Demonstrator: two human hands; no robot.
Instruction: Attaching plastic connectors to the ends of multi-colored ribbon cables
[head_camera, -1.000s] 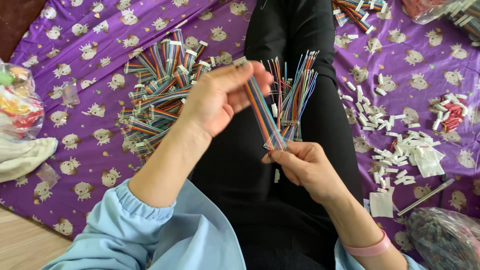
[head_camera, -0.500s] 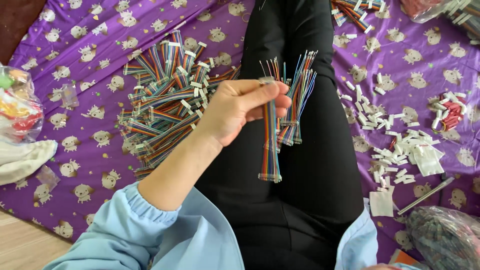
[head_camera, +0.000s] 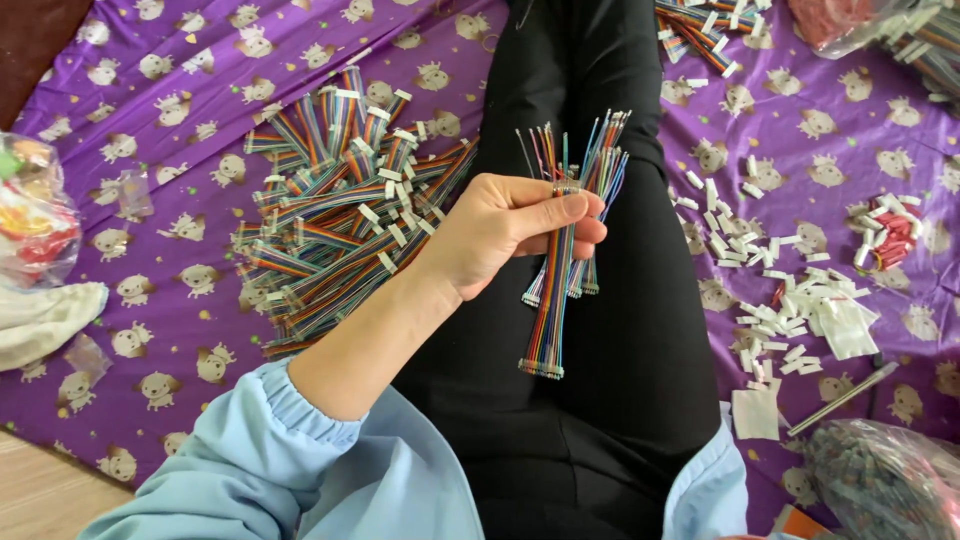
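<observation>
My left hand (head_camera: 505, 228) is raised over my lap and grips a bunch of rainbow ribbon cables (head_camera: 552, 300) between thumb and fingers. One cable hangs straight down to a flat end near my thigh; shorter ones hang beside it, and loose wire tips fan out above the fingers. My right hand is out of view; only a light blue sleeve (head_camera: 705, 480) shows at the bottom edge. A big heap of the same rainbow cables with white connectors (head_camera: 335, 205) lies on the purple patterned cloth (head_camera: 180, 270) left of my leg.
My black-trousered legs (head_camera: 620, 330) run up the middle. Right of them lie scattered small white connectors (head_camera: 800, 300), a red bundle (head_camera: 885, 232), a thin rod (head_camera: 843, 398) and a dark bag (head_camera: 880, 480). More cables (head_camera: 700, 35) lie at the top. A clear bag (head_camera: 30, 215) sits far left.
My right hand let go of the cables' lower end and dropped out of view. The cable in my left hand swung from slanted to hanging straight down.
</observation>
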